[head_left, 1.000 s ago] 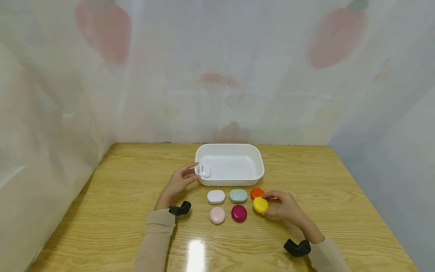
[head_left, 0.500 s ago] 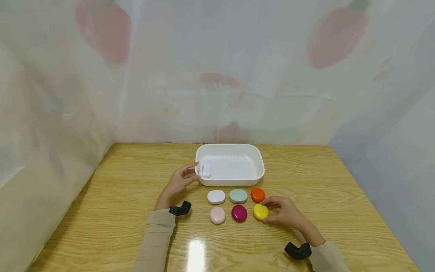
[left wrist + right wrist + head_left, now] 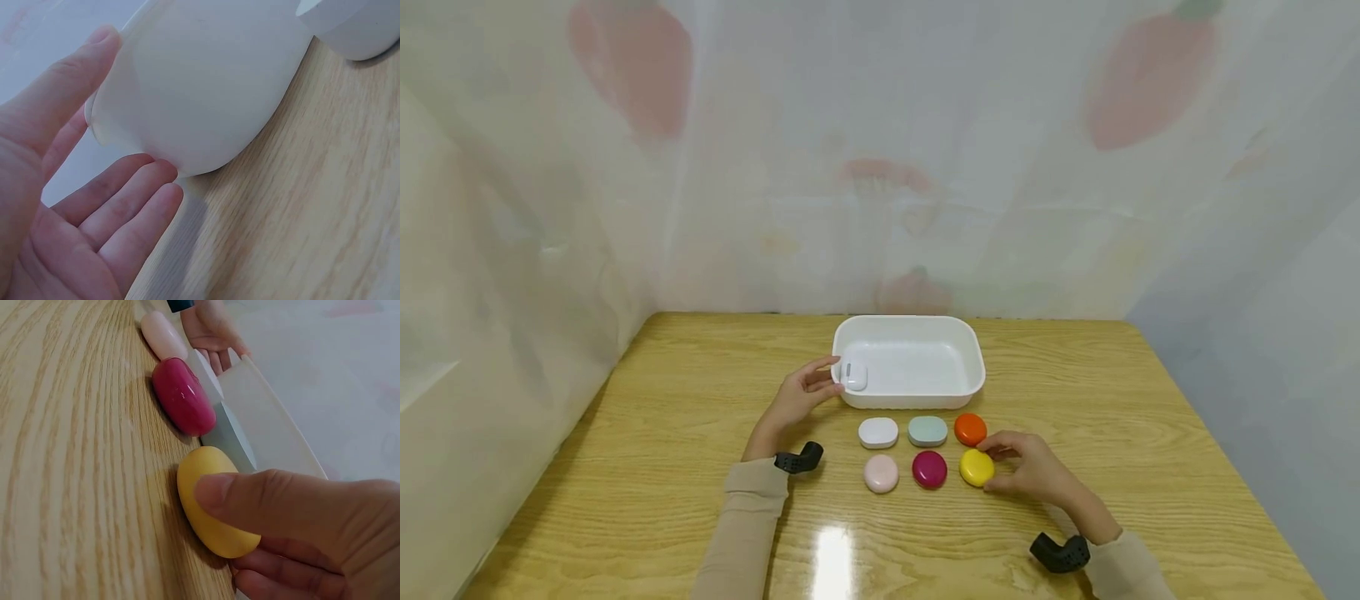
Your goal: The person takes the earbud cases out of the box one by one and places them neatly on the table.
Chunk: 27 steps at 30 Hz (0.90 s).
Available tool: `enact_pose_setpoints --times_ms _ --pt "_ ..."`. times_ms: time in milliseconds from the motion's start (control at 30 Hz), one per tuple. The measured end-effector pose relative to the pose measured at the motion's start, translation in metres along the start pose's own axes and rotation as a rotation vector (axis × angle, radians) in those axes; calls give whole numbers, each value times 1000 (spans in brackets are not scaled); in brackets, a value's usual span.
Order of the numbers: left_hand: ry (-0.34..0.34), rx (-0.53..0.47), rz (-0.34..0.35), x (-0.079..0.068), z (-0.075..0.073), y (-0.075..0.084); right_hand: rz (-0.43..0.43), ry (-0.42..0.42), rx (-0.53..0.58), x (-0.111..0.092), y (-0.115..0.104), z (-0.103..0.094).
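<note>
My right hand [image 3: 1028, 472] holds a glossy yellow round case [image 3: 977, 468] between thumb and fingers, low at the tabletop. In the right wrist view the thumb [image 3: 250, 497] lies across the yellow case [image 3: 212, 503]. At the left end of a white plastic bin [image 3: 910, 402], my left hand [image 3: 795, 404] grips the rim with thumb and index finger. The left wrist view has the other fingers [image 3: 134, 206] loosely bent against the bin's outer wall [image 3: 200, 87]. Inside the bin, by that end, sits a small white case [image 3: 856, 377] with a grey mark.
In front of the bin stand a white oval case [image 3: 877, 432], a pale green oval case [image 3: 927, 431] and an orange round case [image 3: 971, 429]. Nearer are a pale pink round case [image 3: 881, 473] and a dark magenta one [image 3: 929, 470]. A printed curtain [image 3: 895, 167] hangs behind the wooden table [image 3: 662, 417].
My right hand has brought the yellow case slightly toward me, off its overlap with the orange one, to a spot beside the magenta case. The left hand has stayed at the bin.
</note>
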<state>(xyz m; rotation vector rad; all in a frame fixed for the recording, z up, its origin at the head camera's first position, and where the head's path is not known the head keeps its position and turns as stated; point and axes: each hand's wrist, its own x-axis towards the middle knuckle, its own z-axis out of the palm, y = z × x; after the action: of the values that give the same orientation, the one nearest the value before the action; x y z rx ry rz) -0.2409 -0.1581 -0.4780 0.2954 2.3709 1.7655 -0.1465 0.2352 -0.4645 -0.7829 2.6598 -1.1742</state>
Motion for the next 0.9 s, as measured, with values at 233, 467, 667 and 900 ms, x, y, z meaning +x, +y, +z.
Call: enact_pose_setpoints --times_ms 233,467,667,900 --pt "-12 -30 -11 2 0 -1 -69 32 23 -1 -1 -7" --pt "-17 -43 -12 2 0 0 -125 44 35 10 -12 -13" --pt "-9 -33 -4 0 0 1 -204 68 33 27 -24 -9" --pt "-13 -42 10 0 0 0 -193 81 17 46 -36 -1"
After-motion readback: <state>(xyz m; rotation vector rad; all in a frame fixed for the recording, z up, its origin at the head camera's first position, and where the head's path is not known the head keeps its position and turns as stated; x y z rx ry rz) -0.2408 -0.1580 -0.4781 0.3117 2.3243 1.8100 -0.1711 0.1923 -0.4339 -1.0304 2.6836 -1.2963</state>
